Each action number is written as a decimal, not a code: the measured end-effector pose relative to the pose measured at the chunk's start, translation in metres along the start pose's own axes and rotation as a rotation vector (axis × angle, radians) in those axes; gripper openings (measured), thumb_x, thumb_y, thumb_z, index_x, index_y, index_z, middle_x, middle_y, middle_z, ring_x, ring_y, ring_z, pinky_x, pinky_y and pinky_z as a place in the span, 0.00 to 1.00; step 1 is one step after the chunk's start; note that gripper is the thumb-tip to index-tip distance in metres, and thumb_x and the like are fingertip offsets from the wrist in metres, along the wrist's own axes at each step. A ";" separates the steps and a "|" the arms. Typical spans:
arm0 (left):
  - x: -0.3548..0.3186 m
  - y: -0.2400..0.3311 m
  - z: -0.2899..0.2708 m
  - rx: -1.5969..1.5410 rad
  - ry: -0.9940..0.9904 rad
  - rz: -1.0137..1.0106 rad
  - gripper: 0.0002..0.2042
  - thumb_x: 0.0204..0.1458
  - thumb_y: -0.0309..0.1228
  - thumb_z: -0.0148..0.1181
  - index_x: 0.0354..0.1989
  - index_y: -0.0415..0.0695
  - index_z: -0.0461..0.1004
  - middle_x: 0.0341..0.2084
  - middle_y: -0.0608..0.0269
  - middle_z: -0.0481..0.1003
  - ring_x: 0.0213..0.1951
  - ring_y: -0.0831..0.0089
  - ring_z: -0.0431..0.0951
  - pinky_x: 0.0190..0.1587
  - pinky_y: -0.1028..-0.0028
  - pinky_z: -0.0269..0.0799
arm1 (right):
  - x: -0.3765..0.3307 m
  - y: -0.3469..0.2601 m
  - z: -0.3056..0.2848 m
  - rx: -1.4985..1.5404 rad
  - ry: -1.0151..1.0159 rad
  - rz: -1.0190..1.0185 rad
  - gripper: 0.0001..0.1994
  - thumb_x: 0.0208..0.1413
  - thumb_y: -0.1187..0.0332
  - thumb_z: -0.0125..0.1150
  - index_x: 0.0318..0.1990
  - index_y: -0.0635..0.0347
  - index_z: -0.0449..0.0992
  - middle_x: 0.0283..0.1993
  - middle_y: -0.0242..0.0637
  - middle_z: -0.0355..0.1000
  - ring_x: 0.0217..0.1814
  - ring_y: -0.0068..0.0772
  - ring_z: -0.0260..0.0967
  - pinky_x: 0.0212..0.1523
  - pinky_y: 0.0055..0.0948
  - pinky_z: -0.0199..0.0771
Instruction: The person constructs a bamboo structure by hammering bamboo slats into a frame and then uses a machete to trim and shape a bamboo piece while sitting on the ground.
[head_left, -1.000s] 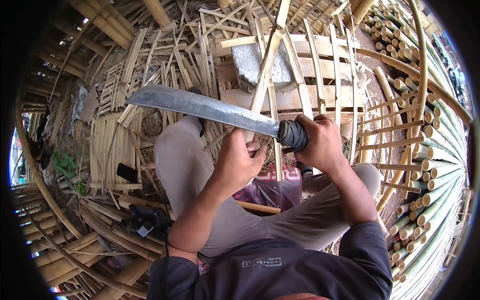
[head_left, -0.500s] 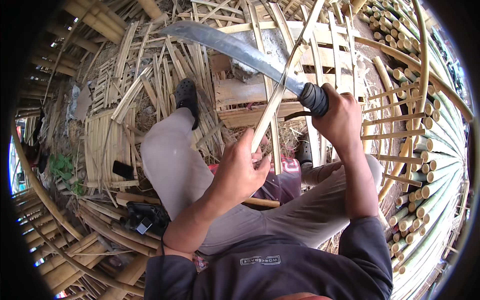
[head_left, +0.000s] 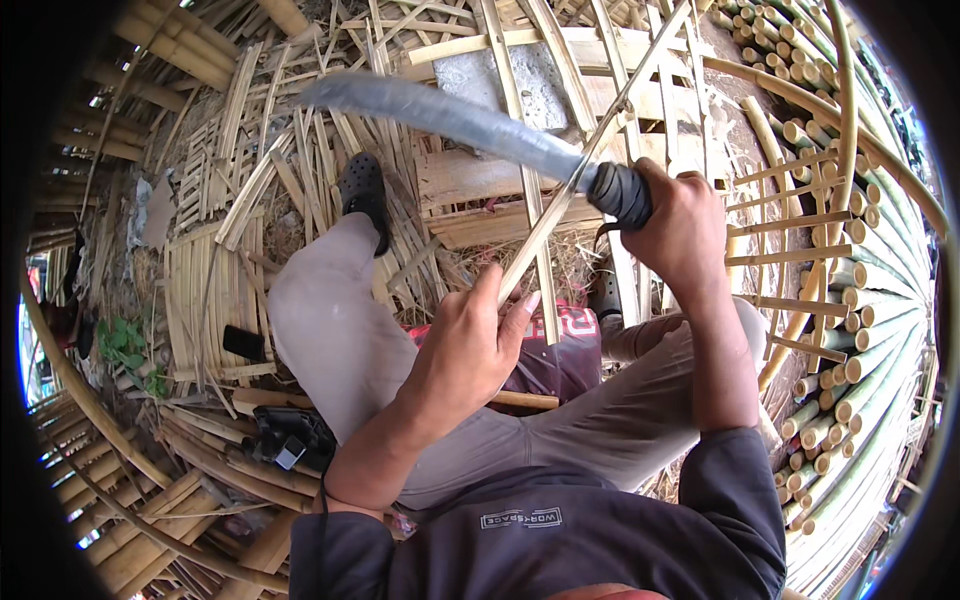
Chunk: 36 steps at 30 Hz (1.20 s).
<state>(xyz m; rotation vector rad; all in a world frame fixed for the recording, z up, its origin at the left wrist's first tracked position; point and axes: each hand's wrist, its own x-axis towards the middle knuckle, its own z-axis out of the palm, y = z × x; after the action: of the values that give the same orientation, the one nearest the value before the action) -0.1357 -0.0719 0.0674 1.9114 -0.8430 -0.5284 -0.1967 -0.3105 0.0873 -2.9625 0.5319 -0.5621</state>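
Note:
My right hand (head_left: 683, 232) grips the black-wrapped handle of a machete (head_left: 450, 122). Its long curved grey blade points to the far left. In my left hand (head_left: 462, 348) is the near end of a long split bamboo strip (head_left: 548, 222), held between thumb and fingers. The strip slants up to the far right and crosses the blade close to the handle, where the edge meets it. From this view I cannot tell how deep the blade sits in the bamboo.
Beyond my hands, a pale concrete block (head_left: 500, 88) rests by wooden boards (head_left: 465, 185), with loose bamboo strips around. Cut bamboo poles (head_left: 865, 345) are stacked at right. A black phone (head_left: 243, 343) and a black device (head_left: 292, 440) lie left of my bent leg (head_left: 325, 300).
The machete has shifted slightly left and nearer, its blade now a bit blurred. My left thumb has closed in toward the strip, and the strip leans a little more to the right.

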 end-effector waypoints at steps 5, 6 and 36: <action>0.001 0.000 0.002 0.264 0.059 0.118 0.09 0.63 0.29 0.51 0.36 0.35 0.68 0.20 0.44 0.73 0.21 0.48 0.75 0.25 0.59 0.66 | 0.008 0.016 -0.004 -0.109 0.018 0.155 0.10 0.37 0.69 0.65 0.31 0.55 0.75 0.21 0.46 0.74 0.27 0.52 0.75 0.32 0.47 0.74; 0.002 0.000 0.002 0.226 0.033 0.078 0.09 0.63 0.29 0.51 0.36 0.35 0.68 0.20 0.45 0.73 0.21 0.47 0.74 0.26 0.58 0.66 | 0.005 0.018 -0.003 -0.104 0.004 0.119 0.10 0.37 0.69 0.65 0.31 0.55 0.75 0.20 0.46 0.74 0.27 0.53 0.75 0.32 0.47 0.74; -0.004 -0.003 0.002 0.215 0.067 0.033 0.06 0.63 0.26 0.48 0.36 0.37 0.70 0.21 0.44 0.73 0.26 0.45 0.74 0.32 0.52 0.66 | 0.015 0.022 0.019 -0.163 0.241 -0.009 0.09 0.43 0.74 0.58 0.34 0.53 0.74 0.17 0.41 0.72 0.22 0.44 0.73 0.39 0.37 0.72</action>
<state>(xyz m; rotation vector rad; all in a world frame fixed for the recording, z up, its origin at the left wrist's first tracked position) -0.1390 -0.0693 0.0643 2.0945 -0.9166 -0.3627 -0.1833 -0.3359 0.0716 -3.0678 0.6122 -0.9270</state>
